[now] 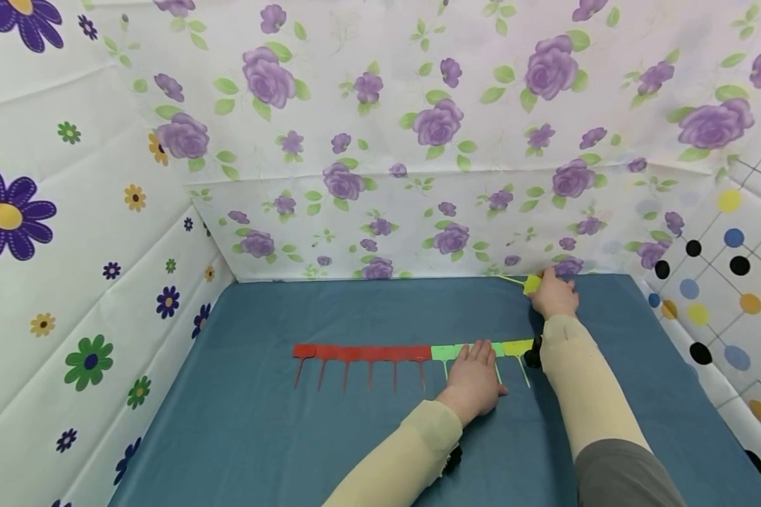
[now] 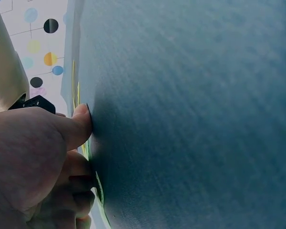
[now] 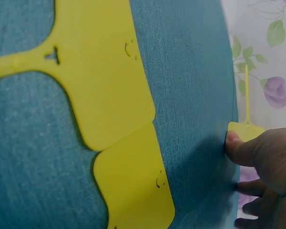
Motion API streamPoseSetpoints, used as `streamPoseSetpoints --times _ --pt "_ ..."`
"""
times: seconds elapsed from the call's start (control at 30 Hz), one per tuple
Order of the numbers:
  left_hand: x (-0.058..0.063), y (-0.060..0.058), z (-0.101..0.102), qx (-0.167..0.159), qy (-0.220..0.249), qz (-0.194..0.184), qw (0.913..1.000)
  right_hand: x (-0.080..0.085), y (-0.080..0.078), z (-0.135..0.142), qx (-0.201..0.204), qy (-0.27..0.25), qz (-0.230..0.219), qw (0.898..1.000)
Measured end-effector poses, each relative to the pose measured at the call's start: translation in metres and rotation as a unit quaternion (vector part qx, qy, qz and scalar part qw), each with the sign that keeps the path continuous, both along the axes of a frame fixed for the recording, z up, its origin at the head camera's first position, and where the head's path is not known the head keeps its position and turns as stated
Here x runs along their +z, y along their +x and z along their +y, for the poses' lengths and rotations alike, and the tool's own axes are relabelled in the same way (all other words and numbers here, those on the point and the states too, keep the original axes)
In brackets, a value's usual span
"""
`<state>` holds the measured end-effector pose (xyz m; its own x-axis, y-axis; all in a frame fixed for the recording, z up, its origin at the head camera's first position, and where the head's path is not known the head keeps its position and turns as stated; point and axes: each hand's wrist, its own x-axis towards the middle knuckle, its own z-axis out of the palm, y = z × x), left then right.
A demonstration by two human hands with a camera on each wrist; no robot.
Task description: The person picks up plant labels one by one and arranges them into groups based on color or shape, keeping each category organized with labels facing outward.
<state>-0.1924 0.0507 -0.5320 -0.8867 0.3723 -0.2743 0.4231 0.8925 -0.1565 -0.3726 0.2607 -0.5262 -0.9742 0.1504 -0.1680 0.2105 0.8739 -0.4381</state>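
A row of flat cable-tie tags with thin tails lies on the blue cloth: several red tags (image 1: 361, 353) at left, green tags (image 1: 444, 352) in the middle, yellow tags (image 1: 516, 348) at right. My left hand (image 1: 475, 380) rests over the green part, fingers extended, hiding some of it. Farther back, my right hand (image 1: 555, 294) pinches a single yellow tag (image 1: 530, 284) by its flat head, its tail pointing left. The right wrist view shows the thumb on this held tag (image 3: 245, 130). Closer to that camera, two yellow tags (image 3: 105, 81) lie edge to edge.
Blue cloth (image 1: 260, 436) covers the table. A rose-patterned sheet (image 1: 393, 211) rises at its back edge, close behind the right hand. Side sheets with daisies (image 1: 89, 282) at left and coloured dots (image 1: 723, 303) at right bound the space.
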Motion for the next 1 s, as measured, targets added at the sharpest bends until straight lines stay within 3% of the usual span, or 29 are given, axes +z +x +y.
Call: streamPoseSetpoints --times 0.2,0.7,1.0 --pt "0.002 0.002 0.001 -0.008 0.012 0.003 0.9999 0.002 0.004 0.005 0.018 0.031 -0.007 0.999" --pt "0.002 0.003 0.003 -0.003 0.01 0.001 0.9999 0.008 0.016 0.016 0.046 0.01 -0.019 0.999" --pt "0.0 0.001 -0.003 -0.013 0.031 0.005 0.9994 0.022 0.022 0.019 0.071 -0.021 0.027 0.997"
